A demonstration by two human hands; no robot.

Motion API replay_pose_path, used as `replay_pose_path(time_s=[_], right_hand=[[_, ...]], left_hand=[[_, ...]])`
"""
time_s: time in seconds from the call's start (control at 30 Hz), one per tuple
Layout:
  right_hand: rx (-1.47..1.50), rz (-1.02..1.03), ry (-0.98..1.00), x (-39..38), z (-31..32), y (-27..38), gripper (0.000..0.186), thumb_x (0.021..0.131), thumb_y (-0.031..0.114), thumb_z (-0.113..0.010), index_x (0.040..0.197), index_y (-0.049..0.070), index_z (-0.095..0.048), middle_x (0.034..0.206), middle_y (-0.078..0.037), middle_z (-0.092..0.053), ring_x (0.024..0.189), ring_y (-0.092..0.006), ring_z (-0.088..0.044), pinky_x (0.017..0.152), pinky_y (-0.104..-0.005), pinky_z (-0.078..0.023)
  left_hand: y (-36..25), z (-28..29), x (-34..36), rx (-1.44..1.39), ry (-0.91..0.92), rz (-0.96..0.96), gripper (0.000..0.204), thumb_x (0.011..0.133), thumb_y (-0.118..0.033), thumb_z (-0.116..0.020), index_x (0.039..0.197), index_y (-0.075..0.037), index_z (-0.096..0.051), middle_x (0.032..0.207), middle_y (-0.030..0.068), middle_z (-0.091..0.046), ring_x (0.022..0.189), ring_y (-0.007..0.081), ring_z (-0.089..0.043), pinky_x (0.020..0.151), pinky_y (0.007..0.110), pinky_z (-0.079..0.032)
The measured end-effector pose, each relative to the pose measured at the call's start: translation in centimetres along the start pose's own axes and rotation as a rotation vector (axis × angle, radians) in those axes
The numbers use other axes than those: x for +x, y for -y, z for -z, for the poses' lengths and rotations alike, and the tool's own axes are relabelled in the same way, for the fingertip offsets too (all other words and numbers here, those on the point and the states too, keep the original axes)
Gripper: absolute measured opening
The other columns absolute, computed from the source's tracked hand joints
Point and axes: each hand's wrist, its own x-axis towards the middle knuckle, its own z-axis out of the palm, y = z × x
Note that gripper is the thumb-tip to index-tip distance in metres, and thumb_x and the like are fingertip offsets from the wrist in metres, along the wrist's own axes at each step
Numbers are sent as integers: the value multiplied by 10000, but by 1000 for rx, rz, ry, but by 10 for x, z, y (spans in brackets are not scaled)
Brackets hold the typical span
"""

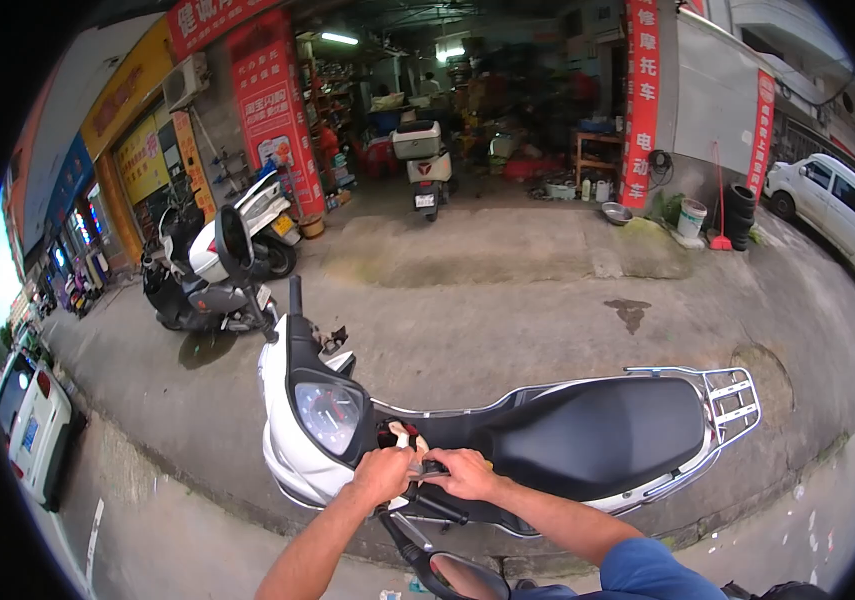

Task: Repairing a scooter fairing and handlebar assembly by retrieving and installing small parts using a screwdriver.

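Hands, left hand (383, 473) and right hand (465, 473), curl closed around the glossy white scooter's (297, 450) black tubular handlebar (434, 497).

Both hands, the left hand (384, 472) and the right hand (465, 472), sit close together on the near handlebar (434, 502) of the white scooter (292, 440). The instrument cluster (327, 410) crowds them on the left, the black seat (597, 430) on the right, and a mirror (467, 578) stands just below. Bare concrete (507, 300) lies open beyond the scooter, toward centre frame.
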Motion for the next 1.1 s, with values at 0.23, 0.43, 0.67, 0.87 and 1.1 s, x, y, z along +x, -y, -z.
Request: replay_pose_path(time_s=[0.23,0.43,0.67,0.87,1.1], right_hand=[[98,142,-9,8,1,-22,408,766,222,-753,1115,53,-625,1013,-175,-674,938,-364,-651,784,-413,-526],[78,44,46,15,12,-15,367,792,205,-732,1118,77,-621,1008,-169,-674,963,-376,-636,785,-442,-504],[256,-13,-44,5,-4,-20,383,786,178,-733,1133,65,-616,1021,-178,-669,961,-374,-637,814,-433,-495],[120,92,88,9,8,-19,391,797,199,-732,1139,51,-612,1040,-192,-663,982,-373,-633,819,-427,-496],[217,-382,-398,-54,40,-97,326,833,235,-702,1064,26,-608,893,-174,-687,794,-282,-681,739,-367,-521]], left_hand=[[4,2,11,1,39,-92,278,796,-207,-704,1040,-99,-627,872,166,-683,842,372,-665,712,496,-529],[1,9,14,-31,16,-44,193,787,-121,-662,953,-26,-632,869,192,-681,855,376,-666,732,483,-530],[2,6,11,-28,57,-41,310,802,-279,-729,937,-21,-622,868,182,-678,869,365,-665,741,473,-525],[-4,14,6,-38,119,-26,320,794,-277,-738,933,-16,-618,895,184,-678,901,362,-658,773,469,-516],[-11,15,10,-83,43,-37,321,777,-263,-750,923,-11,-618,920,183,-673,912,370,-647,786,463,-512]])
